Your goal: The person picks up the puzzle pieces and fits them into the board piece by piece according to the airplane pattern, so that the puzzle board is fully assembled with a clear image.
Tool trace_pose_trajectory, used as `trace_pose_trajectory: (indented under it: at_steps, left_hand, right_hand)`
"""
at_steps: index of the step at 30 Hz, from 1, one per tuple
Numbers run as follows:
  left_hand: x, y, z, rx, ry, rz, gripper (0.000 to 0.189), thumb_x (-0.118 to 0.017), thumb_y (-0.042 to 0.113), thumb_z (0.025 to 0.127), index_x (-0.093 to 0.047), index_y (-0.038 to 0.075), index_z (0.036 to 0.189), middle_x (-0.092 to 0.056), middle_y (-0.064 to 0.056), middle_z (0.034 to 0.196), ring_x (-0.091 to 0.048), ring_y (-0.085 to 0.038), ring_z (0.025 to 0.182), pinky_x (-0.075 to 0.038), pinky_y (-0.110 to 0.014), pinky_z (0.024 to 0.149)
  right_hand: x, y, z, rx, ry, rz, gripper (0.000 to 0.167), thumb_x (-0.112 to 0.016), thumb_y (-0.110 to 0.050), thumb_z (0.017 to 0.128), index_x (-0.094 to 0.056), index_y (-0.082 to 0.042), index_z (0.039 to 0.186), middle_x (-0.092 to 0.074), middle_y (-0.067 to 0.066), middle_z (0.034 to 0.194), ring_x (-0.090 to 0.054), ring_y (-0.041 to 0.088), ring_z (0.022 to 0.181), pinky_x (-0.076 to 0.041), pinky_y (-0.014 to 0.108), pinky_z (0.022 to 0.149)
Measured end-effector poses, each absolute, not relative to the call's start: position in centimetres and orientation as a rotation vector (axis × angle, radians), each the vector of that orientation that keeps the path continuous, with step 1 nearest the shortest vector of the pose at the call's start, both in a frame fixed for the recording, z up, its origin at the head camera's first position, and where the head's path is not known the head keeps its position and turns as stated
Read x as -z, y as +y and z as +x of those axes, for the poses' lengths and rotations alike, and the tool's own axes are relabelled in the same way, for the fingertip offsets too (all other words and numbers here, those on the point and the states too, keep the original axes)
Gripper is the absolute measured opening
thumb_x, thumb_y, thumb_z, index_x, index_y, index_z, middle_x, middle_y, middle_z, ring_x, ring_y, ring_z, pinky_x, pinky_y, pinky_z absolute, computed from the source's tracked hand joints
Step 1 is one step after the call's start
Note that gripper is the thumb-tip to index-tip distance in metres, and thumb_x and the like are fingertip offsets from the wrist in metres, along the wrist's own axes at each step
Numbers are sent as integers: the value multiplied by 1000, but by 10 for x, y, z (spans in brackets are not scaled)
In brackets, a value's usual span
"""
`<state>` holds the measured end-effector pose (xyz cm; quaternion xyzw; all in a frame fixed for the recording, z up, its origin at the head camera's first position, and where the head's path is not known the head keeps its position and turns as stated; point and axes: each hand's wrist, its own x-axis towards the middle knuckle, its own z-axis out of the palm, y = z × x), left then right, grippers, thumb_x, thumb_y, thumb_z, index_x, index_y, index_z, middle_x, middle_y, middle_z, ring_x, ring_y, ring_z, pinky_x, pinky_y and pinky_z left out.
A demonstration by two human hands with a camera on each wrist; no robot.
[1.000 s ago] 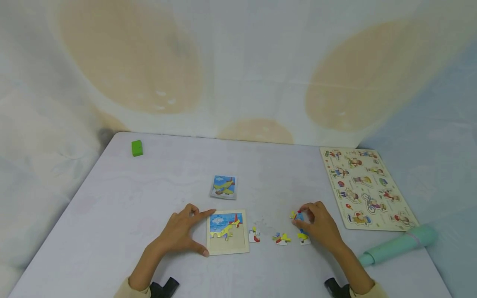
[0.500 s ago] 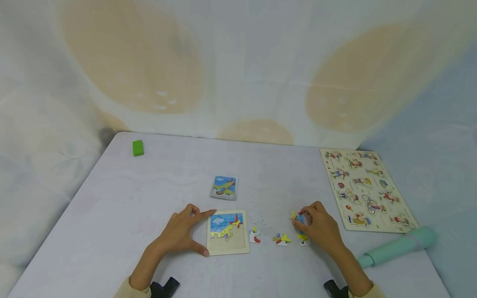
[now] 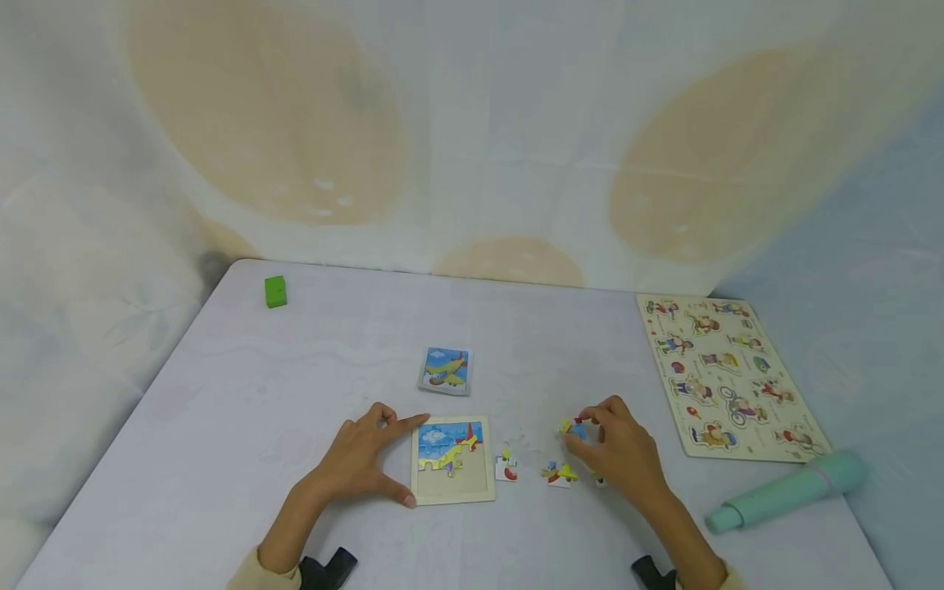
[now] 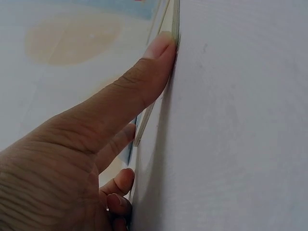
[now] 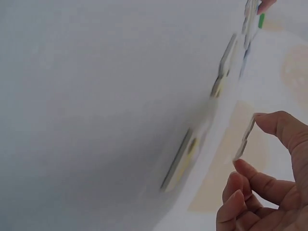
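My left hand steadies a small wooden jigsaw tray at its left side. Its straight forefinger touches the upper left corner, its thumb the lower left. Joined pieces fill the tray's upper part with sky and part of a yellow plane; bare wood shows below. To the right, my right hand pinches a blue, yellow and red jigsaw piece between thumb and fingers, raised off the table. Loose pieces lie between tray and hand: one with red and white, one mostly yellow, another partly hidden under the hand.
A plane picture card lies behind the tray. A green block sits far left. At right are a large picture board and a rolled mint-green mat near the table's right edge.
My right hand has lifted the blue, yellow and red jigsaw piece and shifted slightly left, now covering much of the piece beneath it. My left hand and the tray stay put.
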<state>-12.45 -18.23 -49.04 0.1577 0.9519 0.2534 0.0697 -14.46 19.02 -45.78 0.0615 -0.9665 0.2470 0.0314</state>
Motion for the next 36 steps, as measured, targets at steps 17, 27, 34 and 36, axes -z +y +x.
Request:
trace_pose_trajectory:
  at_steps: [17,27,34,36]
  left_hand:
    - [489,-182,-124,-778,2859,464,104,-90,64,47,-55,36,142,-41,4,105,-38,-12,85,-28,-29,69]
    - [487,-181,-124,-791,2840,447,104,-91,62,48,-55,36,141,-41,4,105,-38,-13,85,-28,-30,70]
    - [489,-181,-125,-777,2843,452,104,-90,64,48,-55,37,141,-42,4,107,-39,-13,86,-28,-31,71]
    - [489,-182,-125,-774,2844,451,104,-90,65,48,-55,37,141,-42,4,107,-39,-13,87,-28,-31,71]
  right_hand:
    - [456,146,-134,-847,-2944,250,36,-87,-27,72,-73,-9,100,-49,-1,90,-41,8,63,-33,21,48]
    - [457,117,-128,-845,-2939,352,34,-87,-28,71,-73,-10,97,-48,-4,89,-41,4,65,-34,20,49]
    - [457,99,-124,-821,-2932,472,33,-88,-29,71,-73,-10,94,-49,-3,89,-41,2,64,-35,18,50]
    - [458,94,-123,-825,-2938,504,33,-88,-29,71,-73,-10,94,-50,-2,89,-41,2,64,-36,17,51]
